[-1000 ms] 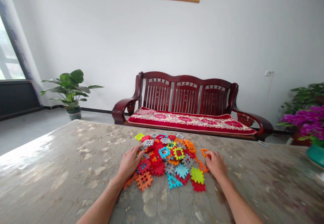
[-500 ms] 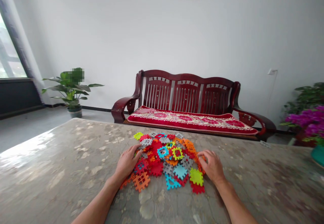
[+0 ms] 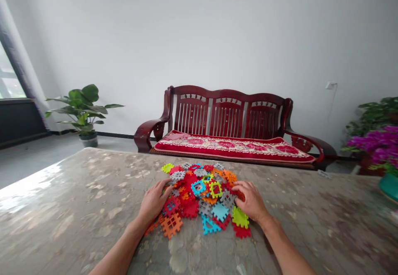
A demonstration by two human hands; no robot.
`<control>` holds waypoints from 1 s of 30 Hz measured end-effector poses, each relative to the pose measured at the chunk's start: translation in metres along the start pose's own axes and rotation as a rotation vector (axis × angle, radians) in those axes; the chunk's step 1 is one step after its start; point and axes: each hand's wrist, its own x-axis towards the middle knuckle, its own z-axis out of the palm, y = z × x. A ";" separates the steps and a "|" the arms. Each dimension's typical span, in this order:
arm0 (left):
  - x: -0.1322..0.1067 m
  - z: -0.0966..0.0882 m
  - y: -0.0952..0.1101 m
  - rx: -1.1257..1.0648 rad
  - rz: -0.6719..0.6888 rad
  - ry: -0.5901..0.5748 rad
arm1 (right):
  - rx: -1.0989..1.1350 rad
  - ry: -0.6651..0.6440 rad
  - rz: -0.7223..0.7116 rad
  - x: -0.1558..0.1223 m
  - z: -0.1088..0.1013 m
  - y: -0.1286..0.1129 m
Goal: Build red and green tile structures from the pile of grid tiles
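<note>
- My left hand (image 3: pixel 154 200) is touching the puzzle pieces (image 3: pixel 190 208), thumb (image 3: pixel 167 192) and fingers (image 3: pixel 162 183) apart.
- My right hand (image 3: pixel 253 202) is touching their other side, likewise spread.

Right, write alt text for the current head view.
A person's left hand and right hand flank a heap of colourful notched pieces on a mottled table. Behind stands a dark red wooden bench with a red floral cover; a potted plant is further left.

Before you, flat notched pieces (image 3: pixel 191 207) in red, orange, grey, blue and lime lie loosely heaped, many overlapping. Near your right, a solid lime square (image 3: pixel 240 217) partly covers a red piece (image 3: pixel 241 232).
</note>
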 end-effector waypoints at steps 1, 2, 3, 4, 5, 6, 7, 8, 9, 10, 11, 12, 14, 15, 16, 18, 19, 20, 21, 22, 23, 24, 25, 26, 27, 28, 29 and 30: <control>0.000 0.000 0.000 0.000 0.000 0.000 | 0.004 0.002 0.006 0.000 0.000 0.000; 0.000 0.000 0.000 0.001 -0.003 -0.001 | 0.008 0.004 0.011 0.000 0.000 0.000; 0.000 0.000 0.000 0.002 -0.006 -0.002 | 0.010 0.006 0.015 0.000 0.000 -0.001; 0.000 0.000 -0.001 0.004 -0.012 -0.003 | 0.011 0.008 0.017 0.000 0.000 -0.002; 0.000 0.001 -0.001 0.004 -0.015 -0.004 | 0.010 0.008 0.015 0.000 0.000 -0.003; 0.000 0.001 -0.001 0.003 -0.017 -0.002 | 0.007 0.008 0.010 0.000 -0.001 -0.004; 0.000 0.001 -0.001 0.001 -0.016 0.001 | 0.004 0.008 0.004 -0.001 -0.002 -0.005; 0.000 0.001 -0.002 -0.001 -0.014 0.006 | 0.000 0.007 -0.003 -0.001 -0.003 -0.006; 0.000 0.002 -0.002 -0.002 -0.011 0.011 | -0.002 0.007 -0.010 -0.001 -0.003 -0.007; 0.001 0.002 -0.002 -0.003 -0.009 0.016 | -0.003 0.007 -0.018 -0.001 -0.004 -0.008; 0.001 0.002 -0.002 -0.004 -0.007 0.019 | -0.001 0.010 -0.027 -0.001 -0.005 -0.008; 0.001 0.002 -0.002 -0.004 -0.007 0.020 | 0.006 0.016 -0.034 -0.001 -0.005 -0.008; 0.001 0.002 -0.003 -0.006 -0.008 0.014 | 0.031 0.038 -0.040 -0.001 -0.005 -0.008; 0.001 0.002 -0.003 -0.007 -0.009 0.010 | 0.050 0.059 -0.032 -0.001 -0.004 -0.007; 0.001 0.002 -0.003 -0.009 -0.009 0.007 | 0.070 0.086 -0.014 -0.001 -0.003 -0.005; 0.001 0.003 -0.003 -0.012 -0.004 0.007 | 0.120 0.145 0.055 0.000 -0.001 -0.001; 0.001 0.003 -0.003 -0.015 -0.002 0.009 | 0.152 0.172 0.109 0.000 0.000 0.002; 0.001 0.003 -0.004 -0.016 -0.001 0.011 | 0.187 0.199 0.172 0.001 0.001 0.006; 0.001 0.003 -0.004 -0.018 -0.001 0.012 | 0.222 0.226 0.238 0.001 0.001 0.011; 0.001 0.002 -0.004 -0.019 -0.002 0.012 | 0.253 0.257 0.302 0.002 0.000 0.016; 0.001 0.002 -0.003 -0.021 -0.004 0.012 | 0.277 0.295 0.359 0.002 -0.001 0.022; 0.001 0.002 -0.003 -0.022 -0.003 0.012 | 0.289 0.335 0.404 0.003 -0.003 0.028; 0.001 0.001 -0.003 -0.024 -0.002 0.012 | 0.288 0.373 0.439 0.003 -0.005 0.035; 0.001 0.001 -0.002 -0.024 0.001 0.012 | 0.275 0.400 0.464 0.002 -0.008 0.042; 0.001 0.001 -0.002 -0.025 0.003 0.010 | 0.253 0.415 0.489 0.001 -0.011 0.049; 0.001 0.000 -0.002 -0.024 0.004 0.008 | 0.224 0.418 0.513 0.000 -0.015 0.055; 0.001 0.000 -0.001 -0.024 0.006 0.005 | 0.193 0.410 0.535 -0.001 -0.017 0.062; 0.001 0.000 -0.002 -0.023 0.006 0.003 | 0.163 0.396 0.553 -0.003 -0.019 0.068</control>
